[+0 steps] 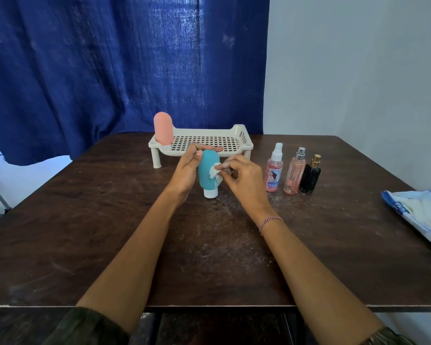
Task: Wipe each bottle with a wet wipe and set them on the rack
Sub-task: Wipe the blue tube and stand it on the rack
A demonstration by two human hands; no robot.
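Observation:
A teal squeeze bottle stands cap down on the table in front of the white rack. My left hand grips its upper left side, thumb near the top. My right hand pinches a small white wet wipe against the bottle's right side. A pink squeeze bottle stands cap down on the rack's left end. To the right stand three spray bottles: a pink one with a white sprayer, a taller pink one with a silver top and a black one with a gold top.
The dark wooden table reaches its front edge near my elbows. A blue and white wet wipe pack lies at the right edge. A blue curtain hangs behind the table.

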